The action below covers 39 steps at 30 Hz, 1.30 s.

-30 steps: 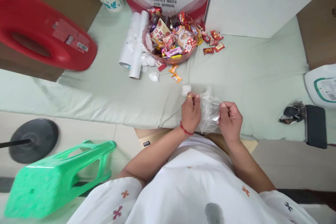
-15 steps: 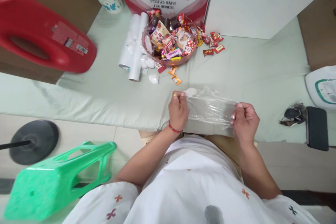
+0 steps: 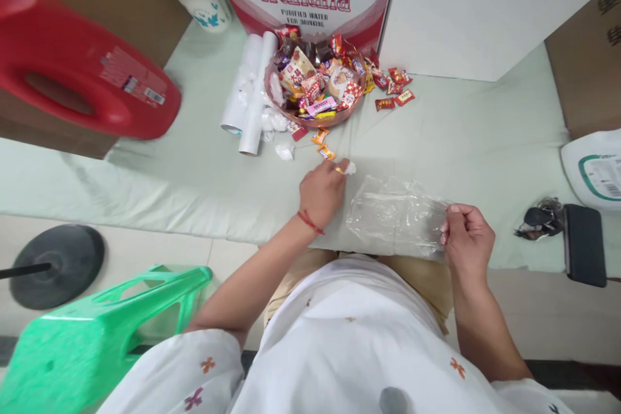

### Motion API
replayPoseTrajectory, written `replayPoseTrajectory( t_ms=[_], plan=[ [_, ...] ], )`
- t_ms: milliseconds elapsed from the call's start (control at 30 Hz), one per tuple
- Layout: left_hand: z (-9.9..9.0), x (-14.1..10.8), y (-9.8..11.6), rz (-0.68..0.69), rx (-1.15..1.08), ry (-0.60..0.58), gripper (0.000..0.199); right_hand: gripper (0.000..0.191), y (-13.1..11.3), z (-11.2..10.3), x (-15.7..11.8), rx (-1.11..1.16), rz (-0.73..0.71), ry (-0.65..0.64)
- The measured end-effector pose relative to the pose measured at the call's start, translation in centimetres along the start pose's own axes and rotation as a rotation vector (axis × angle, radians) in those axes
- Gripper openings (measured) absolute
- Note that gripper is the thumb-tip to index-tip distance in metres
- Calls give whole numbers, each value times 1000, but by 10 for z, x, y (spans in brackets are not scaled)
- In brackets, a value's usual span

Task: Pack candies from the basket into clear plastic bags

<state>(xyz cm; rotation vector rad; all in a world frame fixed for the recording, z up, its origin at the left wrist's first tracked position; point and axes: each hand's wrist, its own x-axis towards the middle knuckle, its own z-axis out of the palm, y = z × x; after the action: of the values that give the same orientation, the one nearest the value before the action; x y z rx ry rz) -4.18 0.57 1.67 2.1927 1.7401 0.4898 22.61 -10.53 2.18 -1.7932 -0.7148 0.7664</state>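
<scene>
While the bare right hand (image 3: 468, 233) pinches the right edge of a clear, crinkled, roughly rectangular plastic film (image 3: 388, 217) just right of the frame's centre, the step in hand seems to be spreading it. The curled left hand (image 3: 323, 194), near centre, is off the film beside a small white crumpled scrap (image 3: 350, 169); whether it grips that, I cannot tell. So thin a film probably calls next for a light touch over the pale green, wrinkled cloth (image 3: 475, 123).

Clear film (image 3: 388, 210) in right fingers (image 3: 471, 211)
</scene>
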Motion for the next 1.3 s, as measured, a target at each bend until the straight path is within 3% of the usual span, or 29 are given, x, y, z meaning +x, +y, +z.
replayPoseTrajectory(
  t_ms=[200, 300, 367, 533, 700, 933, 1033, 1100, 1200, 1233, 1267, 1300],
  plan=[
    [-41, 36, -74, -258, 107, 346, 33, 30, 5, -1, 3, 5, -8, -4],
    [-55, 62, -102, -355, 162, 345, 28, 30, 7, -2, 5, 4, 8, -5],
    [-57, 78, -109, -373, 180, 346, 25, 31, 8, -2, 6, 0, 7, 0],
    [-47, 98, -105, -282, 187, 263, 12, 32, 7, 1, 8, -9, 1, 2],
    [-46, 98, -101, -241, 230, 129, 18, 30, 5, 5, 5, 4, 6, -29],
    [-53, 113, -105, -419, 191, 290, 21, 28, 6, 3, 2, -15, 24, -34],
    [-60, 114, -106, -469, 137, 241, 17, 28, 8, 1, 0, -5, 18, -29],
    [-66, 102, -103, -436, 105, 272, 13, 28, 9, 1, 0, 14, 10, -27],
    [-68, 64, -89, -338, 33, 499, 9, 29, 9, 2, 0, 57, 9, -42],
    [-65, 49, -81, -309, -22, 519, 11, 29, 9, 3, 0, 70, 12, -50],
    [-59, 34, -71, -285, -98, 508, 14, 29, 9, 4, 1, 79, 14, -58],
    [-52, 20, -61, -240, -196, 394, 18, 29, 8, 5, 1, 83, 16, -66]
  ],
)
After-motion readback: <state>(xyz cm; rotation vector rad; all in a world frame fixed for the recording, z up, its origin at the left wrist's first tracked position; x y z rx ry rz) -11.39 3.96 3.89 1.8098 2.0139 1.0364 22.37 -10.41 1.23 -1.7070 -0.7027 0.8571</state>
